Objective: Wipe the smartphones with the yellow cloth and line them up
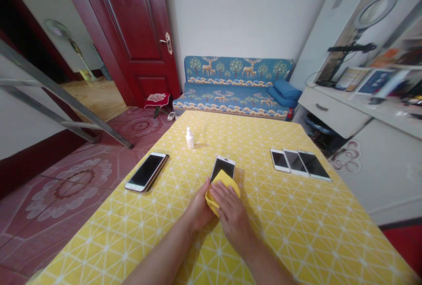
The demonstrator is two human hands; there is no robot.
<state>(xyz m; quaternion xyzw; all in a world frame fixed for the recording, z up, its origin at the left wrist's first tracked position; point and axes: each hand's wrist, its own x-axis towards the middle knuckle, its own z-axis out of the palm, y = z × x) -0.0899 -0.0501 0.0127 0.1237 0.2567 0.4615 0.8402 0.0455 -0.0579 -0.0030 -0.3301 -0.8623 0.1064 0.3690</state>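
A white-framed smartphone (223,165) with a dark screen is in front of me, its top end pointing away. My left hand (201,208) grips the phone along its left side near the lower end. Over the phone's lower part lies a folded yellow cloth (225,178). My right hand (228,201) presses that cloth onto the screen, fingers close together on top of it. The cloth and my fingers hide the bottom half of the phone.
A small white spray bottle (190,138) stands beyond the phone. To the left lies a stack of phones (147,173); three phones (298,163) lie side by side at right. All rest on the yellow patterned tablecloth (263,232). A blue sofa (231,94) is behind.
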